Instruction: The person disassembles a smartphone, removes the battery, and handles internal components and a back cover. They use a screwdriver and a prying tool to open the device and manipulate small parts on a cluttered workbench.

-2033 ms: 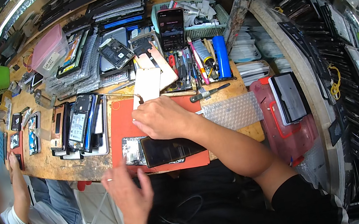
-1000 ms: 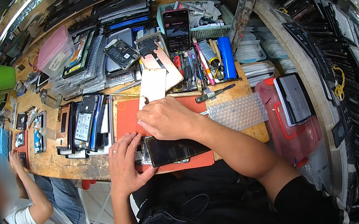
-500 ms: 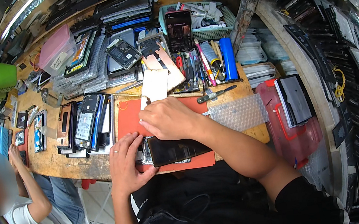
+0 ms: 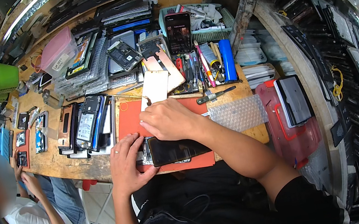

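On an orange-red mat lies a phone with a dark glossy screen, sideways before me. My left hand grips its left end, fingers at the upper corner and thumb along the near edge. Silvery internal parts show beside those fingers. Above the phone's far edge, my right hand is closed with its fingers pinched together; what they hold, if anything, is hidden. Just beyond that hand rests a white flat panel. A dark-handled knife-like tool lies to the right.
Bubble wrap lies right of the mat. Behind stand a tool tray, a propped-up phone and a teal basket. Phone parts crowd the left. A co-worker sits at the far left. A red box is at right.
My hands and the phone stay nearly in place. At the far left, the co-worker's arms have lowered and shifted.
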Tool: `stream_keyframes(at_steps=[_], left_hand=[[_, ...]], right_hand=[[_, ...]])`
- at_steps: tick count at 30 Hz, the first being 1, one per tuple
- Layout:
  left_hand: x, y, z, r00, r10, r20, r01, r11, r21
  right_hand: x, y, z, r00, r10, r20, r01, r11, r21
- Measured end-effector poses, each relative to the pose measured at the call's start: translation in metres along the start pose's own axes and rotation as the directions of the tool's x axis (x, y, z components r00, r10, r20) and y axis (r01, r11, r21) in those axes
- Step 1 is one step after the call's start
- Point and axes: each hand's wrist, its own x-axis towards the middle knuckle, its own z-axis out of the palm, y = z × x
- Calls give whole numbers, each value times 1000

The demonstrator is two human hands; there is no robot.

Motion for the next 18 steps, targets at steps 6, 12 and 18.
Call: stream_keyframes(at_steps=[6,12,18], left_hand=[[0,0,1,1000,6,-9,-6,1000,6],[0,1,1,1000,-8,-12,8,1000,5],[1,3,1,999,-33,-26,32,999,-16]], right_hand=[[0,2,1,1000,6,11,-6,1000,1],[0,1,0,1000,12,17,-13,1000,4],[0,-1,-1,1000,13,9,-13,1000,-4]])
